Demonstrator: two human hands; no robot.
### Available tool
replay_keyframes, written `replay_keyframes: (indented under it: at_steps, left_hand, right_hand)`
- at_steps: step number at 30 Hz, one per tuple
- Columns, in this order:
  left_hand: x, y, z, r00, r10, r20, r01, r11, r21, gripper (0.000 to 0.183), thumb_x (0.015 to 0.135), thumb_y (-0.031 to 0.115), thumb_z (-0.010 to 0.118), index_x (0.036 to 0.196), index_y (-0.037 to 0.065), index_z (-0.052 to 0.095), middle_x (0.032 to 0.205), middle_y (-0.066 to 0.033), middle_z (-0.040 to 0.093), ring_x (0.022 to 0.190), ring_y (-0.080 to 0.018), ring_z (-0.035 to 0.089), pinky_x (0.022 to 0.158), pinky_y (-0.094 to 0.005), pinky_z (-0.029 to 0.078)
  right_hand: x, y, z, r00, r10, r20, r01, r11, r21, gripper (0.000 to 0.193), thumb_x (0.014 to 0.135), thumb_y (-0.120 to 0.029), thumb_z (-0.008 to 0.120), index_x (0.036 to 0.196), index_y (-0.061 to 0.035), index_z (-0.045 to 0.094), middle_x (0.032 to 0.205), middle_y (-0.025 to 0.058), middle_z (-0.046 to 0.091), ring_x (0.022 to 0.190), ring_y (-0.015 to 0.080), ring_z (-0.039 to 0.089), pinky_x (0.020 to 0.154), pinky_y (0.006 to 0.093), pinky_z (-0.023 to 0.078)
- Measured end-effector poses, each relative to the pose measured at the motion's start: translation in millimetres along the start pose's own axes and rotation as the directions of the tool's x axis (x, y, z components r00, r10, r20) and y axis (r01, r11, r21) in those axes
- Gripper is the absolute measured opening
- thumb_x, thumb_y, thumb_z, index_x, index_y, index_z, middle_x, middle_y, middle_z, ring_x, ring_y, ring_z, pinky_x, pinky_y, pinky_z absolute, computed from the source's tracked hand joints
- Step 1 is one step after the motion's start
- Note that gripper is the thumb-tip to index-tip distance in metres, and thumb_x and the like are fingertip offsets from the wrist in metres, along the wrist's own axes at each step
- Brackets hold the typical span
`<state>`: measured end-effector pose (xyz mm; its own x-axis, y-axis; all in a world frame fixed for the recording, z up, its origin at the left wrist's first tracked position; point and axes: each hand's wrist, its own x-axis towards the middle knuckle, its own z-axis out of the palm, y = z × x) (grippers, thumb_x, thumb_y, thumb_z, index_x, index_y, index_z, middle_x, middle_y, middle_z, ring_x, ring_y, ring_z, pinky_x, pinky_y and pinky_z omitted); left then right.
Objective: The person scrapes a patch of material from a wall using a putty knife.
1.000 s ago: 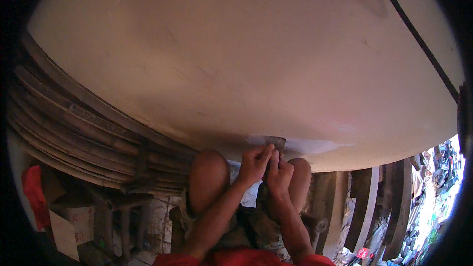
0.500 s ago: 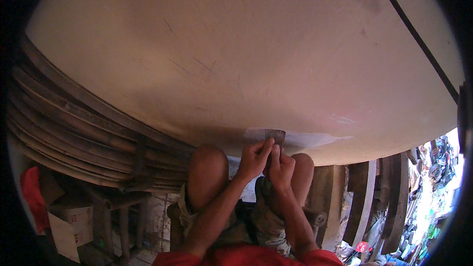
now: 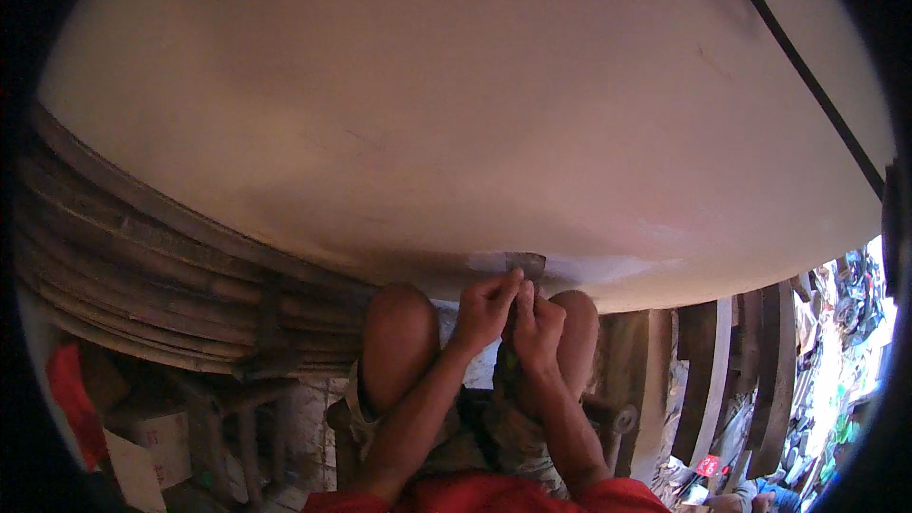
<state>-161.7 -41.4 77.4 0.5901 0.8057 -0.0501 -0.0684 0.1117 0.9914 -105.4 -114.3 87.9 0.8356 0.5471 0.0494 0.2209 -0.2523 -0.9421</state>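
Observation:
Both hands meet in front of a large beige curved surface [image 3: 532, 133]. My left hand [image 3: 484, 309] pinches the lower edge of a small dark, flat, square piece [image 3: 527, 264]. My right hand [image 3: 538, 328] closes beside it, thumb and fingers at the same edge. The piece lies against or just in front of a pale whitish patch [image 3: 608, 270] low on the surface; whether it touches I cannot tell. Its exact kind is not clear from here. Faint scratches and stains mark the beige surface.
My bent knees stand on either side of my hands. Stacked wooden slats [image 3: 171, 275] run along the left, above an open cardboard box [image 3: 157, 446] and a red cloth [image 3: 71, 399]. Upright planks [image 3: 698, 380] and bright clutter [image 3: 845, 361] lie right. A black cable [image 3: 798, 62] crosses the upper right.
The view has shifted slightly. Both hands keep their pinch on the dark square piece, which stays over the whitish patch and looks a little more tilted.

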Motion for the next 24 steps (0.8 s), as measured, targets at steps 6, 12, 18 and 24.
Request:
replay_keyframes:
  at_steps: [6,12,18,24]
  left_hand:
    - [3,1,0,0.999,-0.036,0.04,0.036,0.999,-0.01,0.035,0.091,0.031,0.057,0.086,-0.002,0.065,0.067,-0.0043,0.063,0.065,-0.0046,0.051,0.056,-0.0248,0.042]
    - [4,2,2,0.999,0.043,0.029,-0.043,0.999,-0.007,0.033,0.091,0.029,0.056,0.083,-0.002,0.064,0.066,-0.0031,0.061,0.065,-0.0039,0.05,0.056,-0.0245,0.041]
    - [2,4,-3,1.0,0.005,0.028,-0.006,1.0,0.025,0.032,0.091,0.027,0.057,0.084,-0.003,0.064,0.067,-0.0035,0.062,0.066,-0.004,0.05,0.057,-0.0245,0.042]
    - [-3,4,0,1.0,0.021,-0.022,-0.021,1.0,-0.006,0.031,0.091,0.026,0.058,0.085,-0.003,0.064,0.065,-0.0016,0.06,0.064,-0.0036,0.049,0.054,-0.0243,0.04]
  right_hand:
    - [3,7,-2,0.998,0.022,0.051,-0.031,0.984,0.174,0.042,0.093,-0.025,0.054,0.067,0.0066,0.06,0.048,0.0045,0.052,0.047,0.006,0.046,0.044,0.0272,0.041]
    - [5,7,-3,0.998,0.023,0.055,-0.03,0.989,0.142,0.044,0.094,-0.026,0.053,0.064,0.0051,0.06,0.048,0.0022,0.052,0.048,0.0047,0.046,0.044,0.0257,0.04]
    - [1,-1,1,0.993,0.099,0.065,-0.103,0.993,0.06,0.042,0.094,-0.027,0.052,0.071,0.0078,0.061,0.049,0.0116,0.054,0.051,0.0071,0.051,0.049,0.0295,0.044]
    - [0,8,-1,0.995,0.058,0.085,-0.064,0.996,0.065,0.04,0.092,-0.028,0.053,0.078,0.0085,0.062,0.051,0.0177,0.054,0.047,0.0149,0.055,0.053,0.0332,0.047]
